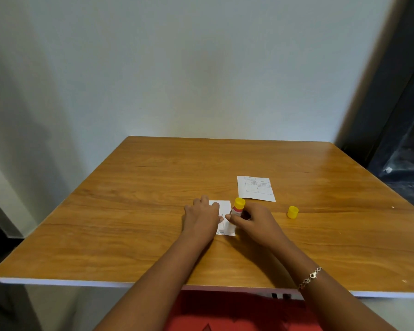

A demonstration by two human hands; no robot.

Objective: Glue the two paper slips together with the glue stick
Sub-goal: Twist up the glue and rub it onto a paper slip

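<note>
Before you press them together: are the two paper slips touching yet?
Apart. The head view shows bare table between the near slip under the left hand and the far slip.

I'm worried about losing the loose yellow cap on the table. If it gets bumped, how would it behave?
The yellow cap is small and probably light plastic, so a nudge would likely send it sliding. It seems to stand on end, so it shouldn't roll unless tipped; on its round side it probably would. The wooden table looks smooth and would slow it little.
</note>
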